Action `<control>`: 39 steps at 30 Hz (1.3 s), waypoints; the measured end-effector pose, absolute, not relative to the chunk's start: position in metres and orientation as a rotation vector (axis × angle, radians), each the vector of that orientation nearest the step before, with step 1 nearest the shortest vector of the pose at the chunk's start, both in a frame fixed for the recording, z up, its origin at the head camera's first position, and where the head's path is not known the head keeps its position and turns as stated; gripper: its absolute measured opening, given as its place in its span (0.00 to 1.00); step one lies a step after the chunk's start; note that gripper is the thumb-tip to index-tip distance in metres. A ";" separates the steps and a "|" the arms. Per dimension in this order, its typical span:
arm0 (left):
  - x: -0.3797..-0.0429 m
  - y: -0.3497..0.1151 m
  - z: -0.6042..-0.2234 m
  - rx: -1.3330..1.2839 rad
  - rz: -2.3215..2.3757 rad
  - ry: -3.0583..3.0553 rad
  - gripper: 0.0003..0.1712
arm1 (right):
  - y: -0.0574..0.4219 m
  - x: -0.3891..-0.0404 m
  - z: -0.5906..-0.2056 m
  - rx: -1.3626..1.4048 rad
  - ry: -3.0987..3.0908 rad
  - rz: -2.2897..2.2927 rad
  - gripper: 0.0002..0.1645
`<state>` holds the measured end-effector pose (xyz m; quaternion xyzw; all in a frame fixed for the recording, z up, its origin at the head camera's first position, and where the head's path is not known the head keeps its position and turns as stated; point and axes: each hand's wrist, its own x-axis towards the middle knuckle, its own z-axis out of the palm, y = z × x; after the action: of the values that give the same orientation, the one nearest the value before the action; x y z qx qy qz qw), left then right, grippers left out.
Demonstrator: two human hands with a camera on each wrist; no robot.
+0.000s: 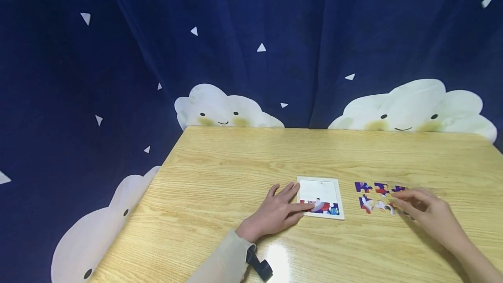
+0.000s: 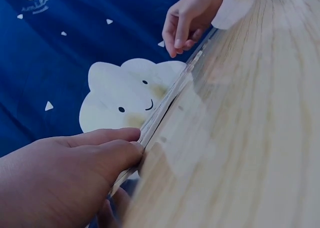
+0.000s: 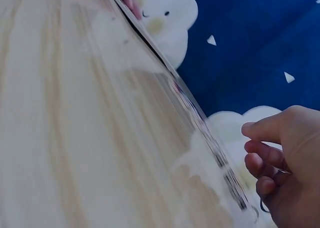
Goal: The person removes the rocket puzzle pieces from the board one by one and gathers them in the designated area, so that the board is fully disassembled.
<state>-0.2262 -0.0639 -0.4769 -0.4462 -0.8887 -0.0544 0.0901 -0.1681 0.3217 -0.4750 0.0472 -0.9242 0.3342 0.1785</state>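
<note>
A square jigsaw tray with a white border lies on the table, its lower part filled with joined picture pieces. My left hand rests at the tray's left side with spread fingers, one of them touching the joined pieces. Over to the right, loose jigsaw pieces lie in two rows. Just above the right end of these rows is my right hand, with loosely bent fingers. In the right wrist view that hand shows no piece between thumb and fingers. Some pieces are partly hidden beneath it.
The wooden table extends around the tray. Behind it hangs a dark blue curtain with white triangles and smiling clouds. A black strap is around the left wrist.
</note>
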 end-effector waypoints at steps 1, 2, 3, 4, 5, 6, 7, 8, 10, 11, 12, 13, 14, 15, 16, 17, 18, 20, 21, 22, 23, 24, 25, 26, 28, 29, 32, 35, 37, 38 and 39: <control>-0.226 -0.064 -0.478 -1.325 -0.175 -2.645 0.22 | 0.318 -0.169 -0.475 0.153 -2.606 0.960 0.08; -0.227 -0.064 -0.478 -1.325 -0.191 -2.646 0.22 | 0.314 -0.169 -0.475 0.180 -2.596 0.972 0.08; -0.227 -0.065 -0.479 -1.322 -0.202 -2.645 0.22 | 0.310 -0.170 -0.475 0.201 -2.588 0.985 0.09; -0.228 -0.065 -0.480 -1.320 -0.223 -2.648 0.22 | 0.306 -0.171 -0.475 0.223 -2.580 0.994 0.09; -0.229 -0.065 -0.480 -1.318 -0.240 -2.647 0.23 | 0.302 -0.172 -0.475 0.243 -2.566 1.005 0.10; -0.229 -0.066 -0.481 -1.316 -0.257 -2.644 0.23 | 0.298 -0.172 -0.475 0.257 -2.561 1.011 0.10; -0.230 -0.066 -0.481 -1.314 -0.274 -2.643 0.23 | 0.295 -0.173 -0.476 0.275 -2.556 1.018 0.10; -0.230 -0.066 -0.482 -1.312 -0.284 -2.643 0.23 | 0.291 -0.174 -0.476 0.290 -2.549 1.023 0.11; -0.232 -0.066 -0.482 -1.303 -0.296 -2.644 0.24 | 0.284 -0.175 -0.476 0.321 -2.540 1.034 0.11; -0.232 -0.066 -0.483 -1.297 -0.295 -2.644 0.24 | 0.280 -0.176 -0.476 0.338 -2.533 1.049 0.12; -0.233 -0.066 -0.483 -1.291 -0.299 -2.650 0.25 | 0.277 -0.177 -0.476 0.356 -2.526 1.056 0.12; -0.233 -0.066 -0.482 -1.285 -0.301 -2.656 0.25 | 0.273 -0.178 -0.477 0.375 -2.518 1.063 0.13; -0.233 -0.066 -0.482 -1.279 -0.299 -2.660 0.26 | 0.270 -0.179 -0.477 0.388 -2.514 1.067 0.13; -0.234 -0.066 -0.482 -1.275 -0.299 -2.663 0.27 | 0.267 -0.180 -0.477 0.401 -2.511 1.069 0.13; -0.234 -0.066 -0.482 -1.271 -0.304 -2.668 0.27 | 0.264 -0.181 -0.478 0.414 -2.504 1.075 0.14; -0.234 -0.066 -0.482 -1.267 -0.316 -2.675 0.28 | 0.261 -0.182 -0.478 0.422 -2.505 1.079 0.14; -0.235 -0.067 -0.482 -1.264 -0.331 -2.680 0.28 | 0.258 -0.183 -0.479 0.434 -2.507 1.076 0.14; -0.235 -0.067 -0.482 -1.262 -0.363 -2.684 0.29 | 0.251 -0.185 -0.479 0.455 -2.509 1.080 0.14; -0.235 -0.067 -0.482 -1.261 -0.384 -2.688 0.30 | 0.248 -0.186 -0.480 0.475 -2.503 1.086 0.14; -0.236 -0.067 -0.482 -1.257 -0.401 -2.693 0.30 | 0.245 -0.187 -0.480 0.494 -2.497 1.086 0.14; -0.236 -0.067 -0.482 -1.256 -0.418 -2.693 0.30 | 0.242 -0.188 -0.480 0.511 -2.493 1.089 0.15; -0.236 -0.067 -0.483 -1.254 -0.434 -2.690 0.30 | 0.238 -0.189 -0.479 0.527 -2.489 1.092 0.15; -0.236 -0.067 -0.483 -1.251 -0.448 -2.689 0.31 | 0.235 -0.190 -0.479 0.540 -2.485 1.101 0.15; -0.237 -0.067 -0.483 -1.248 -0.462 -2.690 0.31 | 0.232 -0.191 -0.478 0.549 -2.487 1.100 0.15; -0.237 -0.067 -0.483 -1.242 -0.477 -2.681 0.32 | 0.225 -0.192 -0.477 0.556 -2.501 1.100 0.15; -0.237 -0.067 -0.483 -1.240 -0.492 -2.680 0.32 | 0.223 -0.193 -0.477 0.555 -2.517 1.107 0.14; -0.238 -0.067 -0.483 -1.234 -0.506 -2.688 0.34 | 0.214 -0.195 -0.476 0.552 -2.559 1.114 0.13; -0.238 -0.067 -0.483 -1.225 -0.517 -2.713 0.35 | 0.207 -0.197 -0.476 0.561 -2.593 1.134 0.12; -0.239 -0.067 -0.483 -1.217 -0.522 -2.731 0.36 | 0.202 -0.199 -0.477 0.580 -2.595 1.136 0.11; -0.239 -0.067 -0.483 -1.212 -0.526 -2.739 0.36 | 0.199 -0.200 -0.478 0.590 -2.595 1.138 0.11; -0.239 -0.067 -0.483 -1.209 -0.528 -2.745 0.36 | 0.197 -0.201 -0.478 0.600 -2.594 1.142 0.11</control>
<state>-0.2392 -0.0665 -0.4829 -0.3964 -0.9003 -0.1731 0.0481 -0.2006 0.1969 -0.4778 0.2055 -0.8888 0.3911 0.1221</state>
